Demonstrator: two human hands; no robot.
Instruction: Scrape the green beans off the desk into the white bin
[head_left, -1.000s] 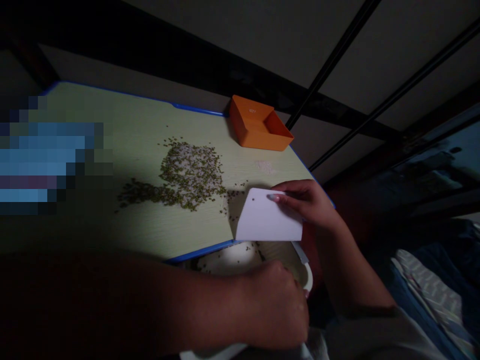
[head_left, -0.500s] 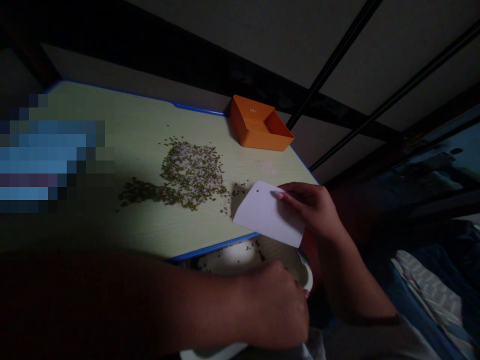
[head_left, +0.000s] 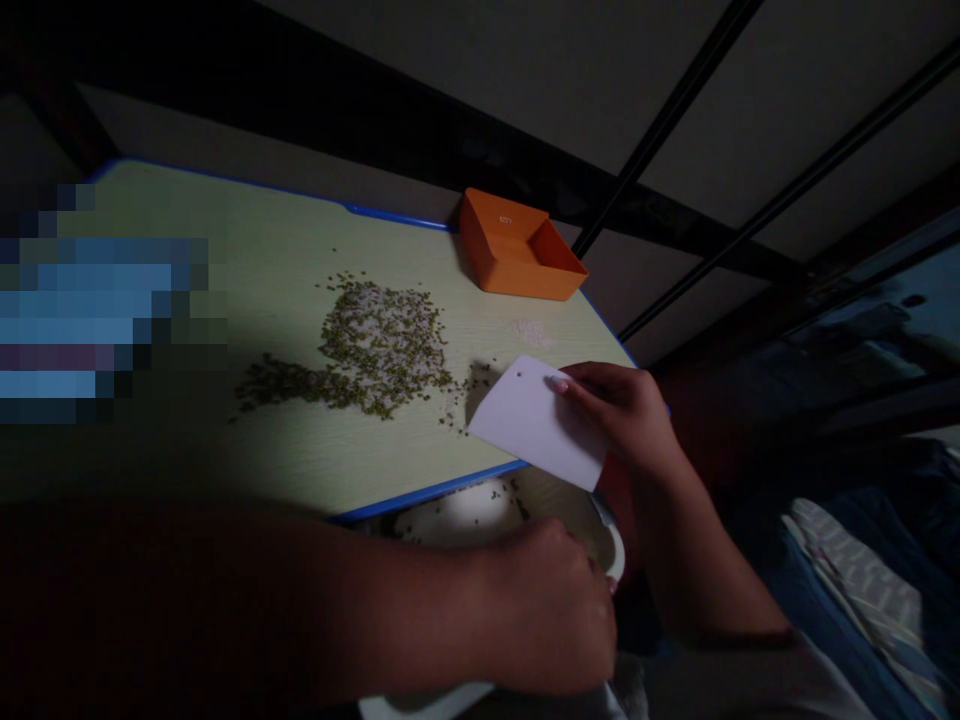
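In the head view, my right hand (head_left: 626,410) pinches a white dough scraper (head_left: 541,415), thumb on top. This flat sheet has a small hole near one corner and hangs over the table's near edge. My left hand (head_left: 559,610) is closed round the rim of a white basin (head_left: 480,503) below that edge; its fingers are mostly hidden. Dark bits lie inside the basin. Left of the scraper, a patch of small green beans or seeds (head_left: 382,345), mixed with pale grains, spreads over the table, with a darker trail running left.
An orange open box (head_left: 525,255) stands at the table's far right corner. A small pale heap of grains (head_left: 532,331) lies in front of it. The pale table (head_left: 262,250) has a blue edge. Blurred-out blocks cover the left side. Striped cloth (head_left: 855,565) lies at right.
The scraper has risen slightly and its angle has shifted a little in my right hand. My left hand and the basin stay nearly still. The seeds look the same.
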